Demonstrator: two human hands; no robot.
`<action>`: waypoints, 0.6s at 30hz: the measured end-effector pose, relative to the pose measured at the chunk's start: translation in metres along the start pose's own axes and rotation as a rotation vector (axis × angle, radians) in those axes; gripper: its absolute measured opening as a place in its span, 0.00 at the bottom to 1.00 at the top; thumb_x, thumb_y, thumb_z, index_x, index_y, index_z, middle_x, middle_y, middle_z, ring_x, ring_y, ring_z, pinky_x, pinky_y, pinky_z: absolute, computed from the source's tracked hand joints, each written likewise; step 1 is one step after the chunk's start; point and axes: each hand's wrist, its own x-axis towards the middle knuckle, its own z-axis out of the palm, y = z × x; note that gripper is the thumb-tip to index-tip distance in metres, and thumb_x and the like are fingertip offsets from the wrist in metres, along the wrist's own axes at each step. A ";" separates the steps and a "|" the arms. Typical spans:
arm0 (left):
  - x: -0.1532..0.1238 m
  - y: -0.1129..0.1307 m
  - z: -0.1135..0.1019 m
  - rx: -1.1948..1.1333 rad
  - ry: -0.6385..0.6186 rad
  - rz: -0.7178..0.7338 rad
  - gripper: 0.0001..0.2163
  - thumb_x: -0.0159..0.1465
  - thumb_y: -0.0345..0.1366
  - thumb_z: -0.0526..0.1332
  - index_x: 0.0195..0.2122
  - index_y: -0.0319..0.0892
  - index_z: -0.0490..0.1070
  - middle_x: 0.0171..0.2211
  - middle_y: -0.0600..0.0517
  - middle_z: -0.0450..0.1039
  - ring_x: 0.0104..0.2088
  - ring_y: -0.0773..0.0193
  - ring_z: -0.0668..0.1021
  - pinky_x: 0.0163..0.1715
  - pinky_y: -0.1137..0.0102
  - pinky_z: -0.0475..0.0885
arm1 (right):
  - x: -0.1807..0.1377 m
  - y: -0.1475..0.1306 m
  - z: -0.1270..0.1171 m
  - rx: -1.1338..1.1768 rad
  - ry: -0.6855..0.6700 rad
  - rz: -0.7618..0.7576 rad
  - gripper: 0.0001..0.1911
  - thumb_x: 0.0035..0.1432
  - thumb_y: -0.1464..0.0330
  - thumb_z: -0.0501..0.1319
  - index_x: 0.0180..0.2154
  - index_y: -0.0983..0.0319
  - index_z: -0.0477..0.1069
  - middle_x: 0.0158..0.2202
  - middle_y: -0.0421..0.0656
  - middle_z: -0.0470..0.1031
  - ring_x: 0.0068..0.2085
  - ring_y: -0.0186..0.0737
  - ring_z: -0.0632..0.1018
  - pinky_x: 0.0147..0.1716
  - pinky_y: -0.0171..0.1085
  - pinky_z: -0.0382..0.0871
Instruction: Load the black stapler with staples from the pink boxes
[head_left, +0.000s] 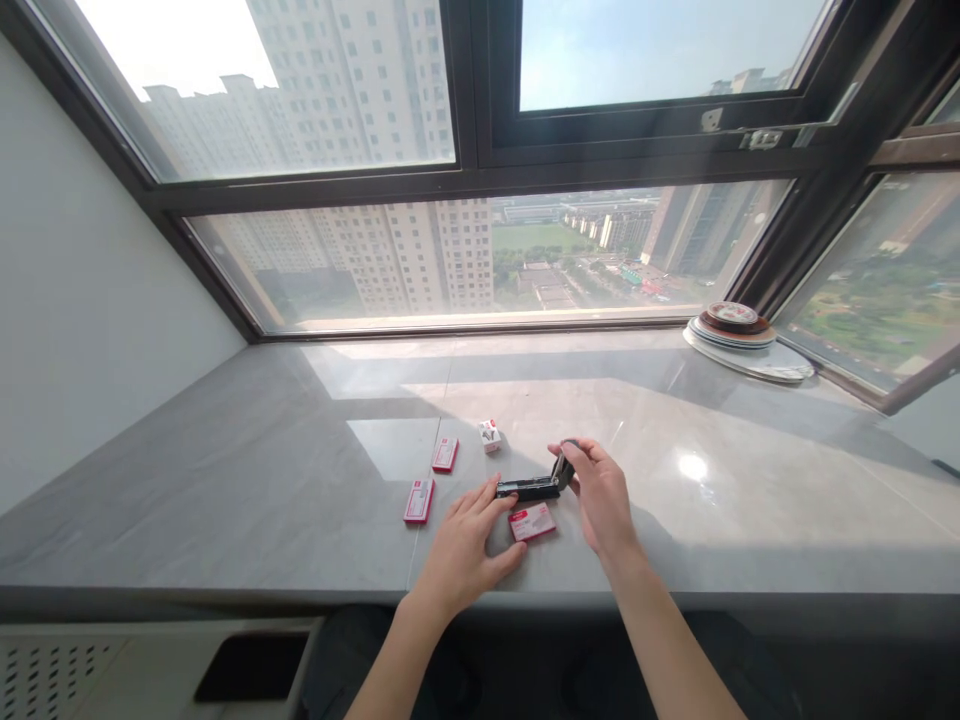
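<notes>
A black stapler (pixel 534 487) lies on the grey stone sill (pixel 300 480), its top arm swung up at the right end. My right hand (pixel 598 495) grips that raised arm with thumb and fingers. My left hand (pixel 465 545) rests flat on the sill, its fingertips touching the stapler's left end. A small red and white staple box (pixel 532 522) lies just in front of the stapler, between my hands.
Two more red staple boxes (pixel 419 500) (pixel 445 454) lie to the left, and a small white box (pixel 490 436) stands behind them. A stack of plates (pixel 739 338) sits at the far right by the window. The sill's front edge runs just below my wrists.
</notes>
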 end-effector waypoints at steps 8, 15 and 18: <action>-0.001 0.001 -0.005 -0.102 0.013 -0.019 0.13 0.62 0.36 0.66 0.48 0.52 0.72 0.71 0.55 0.59 0.69 0.52 0.65 0.67 0.54 0.63 | -0.004 0.020 -0.093 0.013 0.023 0.344 0.23 0.64 0.48 0.60 0.48 0.59 0.72 0.43 0.46 0.80 0.38 0.43 0.83 0.33 0.39 0.81; 0.001 0.000 0.002 -0.120 0.049 -0.030 0.13 0.60 0.34 0.67 0.46 0.52 0.72 0.70 0.55 0.60 0.69 0.53 0.66 0.69 0.54 0.60 | -0.028 0.016 -0.061 -0.352 -0.516 0.424 0.26 0.67 0.45 0.55 0.40 0.62 0.73 0.23 0.37 0.72 0.14 0.27 0.63 0.13 0.30 0.48; 0.001 -0.002 0.002 -0.129 0.057 -0.037 0.13 0.60 0.35 0.68 0.46 0.51 0.73 0.70 0.53 0.62 0.68 0.53 0.67 0.69 0.53 0.61 | -0.030 0.019 -0.037 -0.383 -0.590 0.345 0.24 0.66 0.48 0.58 0.34 0.63 0.73 0.18 0.35 0.66 0.16 0.27 0.60 0.17 0.30 0.49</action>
